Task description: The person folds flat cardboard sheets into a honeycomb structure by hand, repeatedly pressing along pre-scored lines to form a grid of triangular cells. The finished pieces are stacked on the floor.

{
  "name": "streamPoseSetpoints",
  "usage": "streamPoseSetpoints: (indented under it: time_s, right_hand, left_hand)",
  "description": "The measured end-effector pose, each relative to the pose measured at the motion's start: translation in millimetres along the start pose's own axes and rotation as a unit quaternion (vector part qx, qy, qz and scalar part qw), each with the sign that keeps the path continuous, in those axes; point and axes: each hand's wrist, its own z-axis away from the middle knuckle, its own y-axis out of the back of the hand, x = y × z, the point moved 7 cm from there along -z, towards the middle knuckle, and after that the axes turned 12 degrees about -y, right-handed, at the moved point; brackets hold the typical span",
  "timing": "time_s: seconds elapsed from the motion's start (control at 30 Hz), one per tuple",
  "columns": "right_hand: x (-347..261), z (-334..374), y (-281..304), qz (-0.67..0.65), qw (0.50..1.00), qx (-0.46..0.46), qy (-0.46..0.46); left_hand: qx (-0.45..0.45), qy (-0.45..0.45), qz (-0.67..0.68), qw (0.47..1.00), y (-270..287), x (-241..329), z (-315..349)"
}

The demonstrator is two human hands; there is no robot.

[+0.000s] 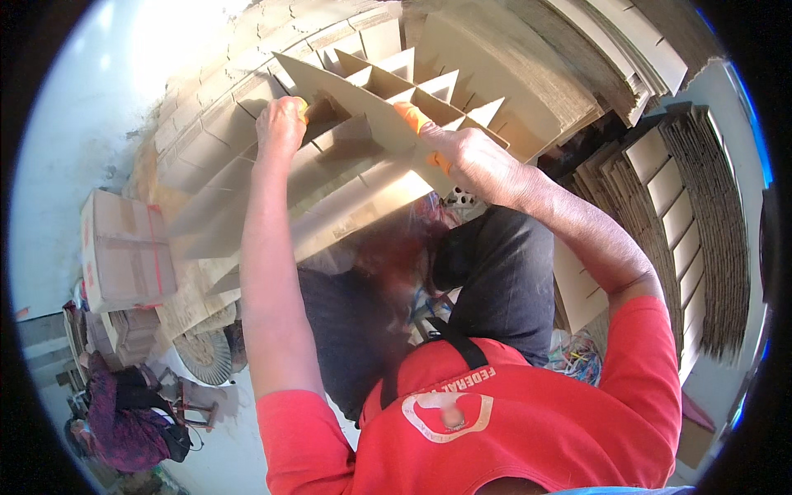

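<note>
In front of me stands a partly slotted-together cardboard divider grid [386, 85], its strips crossing upright to form open cells. My right hand [476, 161], with orange coverings on its fingers, is closed on the long slanting cardboard strip [342, 92] at the grid's near side. My left hand [281, 126] is closed at the grid's left end, with orange showing at a fingertip. It appears to grip a cardboard strip there, though its fingers are mostly turned away. Below the hands, more flat cardboard strips [363, 216] lean above my lap.
Stacks of slotted cardboard [219, 103] stand at the far left, with a large flat pile [511, 70] behind the grid. More bundles [701, 239] line the right side. A taped carton [128, 252] stands at left. Another person [128, 412] sits at lower left.
</note>
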Motion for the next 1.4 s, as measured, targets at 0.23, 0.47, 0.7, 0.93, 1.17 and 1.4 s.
streamPoseSetpoints:
  time_s: [0.23, 0.47, 0.7, 0.93, 1.17, 1.4]
  right_hand:
    - [8, -8, -27, 0.029, 0.998, -0.061, 0.004]
    - [72, 47, 79, 0.138, 0.926, 0.346, -0.065]
    - [157, 56, 74, 0.313, 0.893, 0.246, -0.209]
    - [198, 36, 76, 0.278, 0.904, 0.172, -0.276]
    - [184, 51, 101, 0.154, 0.883, 0.295, -0.33]
    - [164, 62, 107, 0.004, 0.872, 0.409, -0.271]
  left_hand:
    - [-0.008, 0.048, 0.008, 0.999, 2, -15, 0]
    - [0.151, 0.019, 0.088, 0.984, 80, 21, 41]
    - [0.219, 0.074, 0.157, 0.96, 101, 62, 122]
    - [0.218, 0.123, 0.187, 0.95, 89, 68, 154]
    - [0.227, 0.129, 0.187, 0.947, 89, 64, 175]
    - [0.232, 0.093, 0.155, 0.956, 84, 75, 173]
